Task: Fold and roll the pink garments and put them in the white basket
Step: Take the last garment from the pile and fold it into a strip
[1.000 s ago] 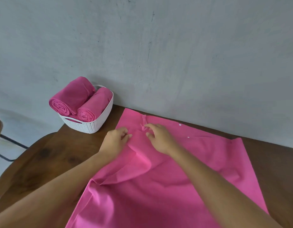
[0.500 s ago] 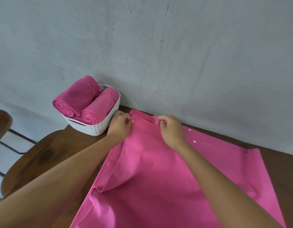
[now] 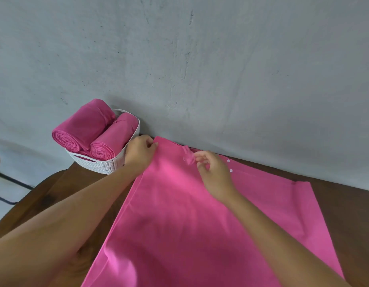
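Now we see the pink garment spread flat across the wooden tabletop, its far edge lying along the foot of the grey wall. Our left hand is at the garment's far left corner, just beside the white basket, and its grip pinches that corner between thumb and fingertips. Our right hand rests farther along the same far edge, fingers curled, its grip pinching a small bunched knot of fabric that stands up from the cloth. Just to the right of that hand, 2 white snaps show on the fabric.

The basket sits at the far left of the tabletop, against the wall. It holds 2 rolled pink garments lying side by side on top, spiral ends towards us, the left roll sticking out over the rim. A bit more pink cloth peeks out beneath them.
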